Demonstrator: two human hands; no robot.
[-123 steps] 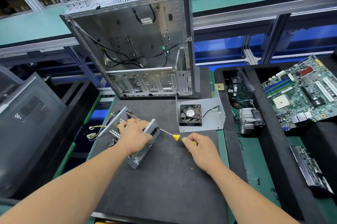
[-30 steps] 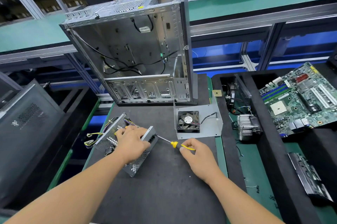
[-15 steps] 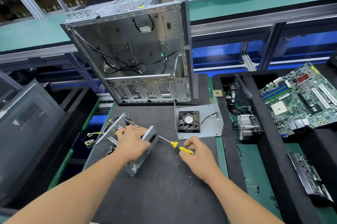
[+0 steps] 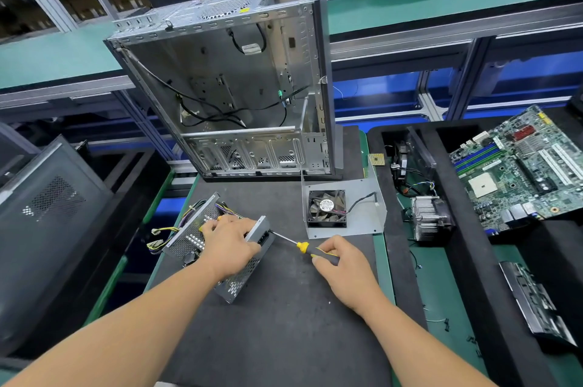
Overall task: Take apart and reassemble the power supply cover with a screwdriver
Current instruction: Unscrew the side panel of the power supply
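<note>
The left hand [image 4: 228, 246] lies curled over one power supply [image 4: 217, 248] on the mat [image 4: 284, 323], gripping its top. The right hand [image 4: 342, 263] grips one screwdriver [image 4: 304, 247] by its yellow-and-black handle, the tip touching the supply's right end face. Just beyond the right hand, one fan [image 4: 327, 208] sits on one metal plate [image 4: 362, 216]. Farther beyond both hands stands one open case [image 4: 236, 87]. Well right of the right hand: one heatsink [image 4: 430, 219] and one motherboard [image 4: 520, 169].
</note>
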